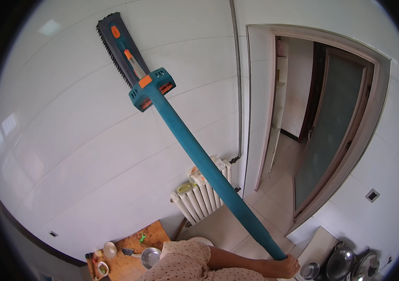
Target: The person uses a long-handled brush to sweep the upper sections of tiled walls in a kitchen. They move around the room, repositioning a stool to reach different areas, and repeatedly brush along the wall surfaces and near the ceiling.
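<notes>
My right hand point(288, 266) is closed around the lower end of the long teal handle of a cleaning brush or mop point(199, 151). The tool slants up to the left across the view. Its dark flat head, edged with black bristles point(115, 63), has orange and teal parts and lies at or close to the white tiled wall point(80, 112); contact cannot be told. A teal bracket with orange inserts joins the head to the handle. My left hand is out of view.
A white radiator point(199, 203) bears a green-rimmed dish and packages. A wooden table point(126, 270) holds a metal pan point(150, 258), bowls and a green peeler point(143, 237). A vertical pipe point(238, 87) runs beside a doorway with a glass-panelled door point(336, 123). Pans point(340, 263) stand lower right.
</notes>
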A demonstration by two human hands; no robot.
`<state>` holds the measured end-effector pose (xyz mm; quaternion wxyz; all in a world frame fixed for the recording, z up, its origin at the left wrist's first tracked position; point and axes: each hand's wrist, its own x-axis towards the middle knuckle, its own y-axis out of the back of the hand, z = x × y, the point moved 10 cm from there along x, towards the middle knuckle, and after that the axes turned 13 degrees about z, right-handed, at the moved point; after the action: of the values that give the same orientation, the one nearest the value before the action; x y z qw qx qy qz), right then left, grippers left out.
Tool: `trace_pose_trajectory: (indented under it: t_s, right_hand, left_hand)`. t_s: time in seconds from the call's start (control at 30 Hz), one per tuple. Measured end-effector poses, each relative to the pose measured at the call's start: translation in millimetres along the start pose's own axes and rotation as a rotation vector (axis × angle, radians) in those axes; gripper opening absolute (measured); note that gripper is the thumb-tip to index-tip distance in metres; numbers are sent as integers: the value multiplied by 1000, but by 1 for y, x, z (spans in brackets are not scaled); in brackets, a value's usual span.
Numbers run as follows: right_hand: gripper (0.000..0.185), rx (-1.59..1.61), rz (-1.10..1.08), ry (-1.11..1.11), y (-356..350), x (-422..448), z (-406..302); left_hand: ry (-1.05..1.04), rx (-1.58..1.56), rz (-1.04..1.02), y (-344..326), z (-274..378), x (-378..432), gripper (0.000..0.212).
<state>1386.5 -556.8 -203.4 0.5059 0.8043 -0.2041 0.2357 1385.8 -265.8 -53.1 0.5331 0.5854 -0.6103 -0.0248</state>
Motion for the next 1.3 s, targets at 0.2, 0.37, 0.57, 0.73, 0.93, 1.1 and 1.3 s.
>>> trace_pose_trajectory:
  t_s: [0.2, 0.37, 0.57, 0.73, 0.93, 1.1, 1.3]
  right_hand:
    - [18, -14, 23, -126, -6, -19, -15]
    - [19, -46, -74, -134, -23, -36, -40]
    - [17, 10, -189, -109, -32, -46, -90]
    - [15, 48, -268, -132, -32, -41, -129]
    - [18, 109, -310, -129, -54, -29, -169]
    - [31, 63, -363, -75, -104, -16, -184]
    - [44, 298, -403, -17, -71, 62, -298]
  left_hand:
    - [-140, 29, 187, 19, -9, -4, 12]
    - [-121, 5, 160, 5, -46, -17, 13]
    - [-170, -53, -23, -8, -91, -30, 6]
    - [-133, -125, -32, -6, -139, -27, 7]
    - [-164, -86, -205, -16, -175, -37, 6]
    - [-192, -23, -295, -18, -213, -39, 4]
    - [-136, 213, -186, 62, -292, -7, 11]
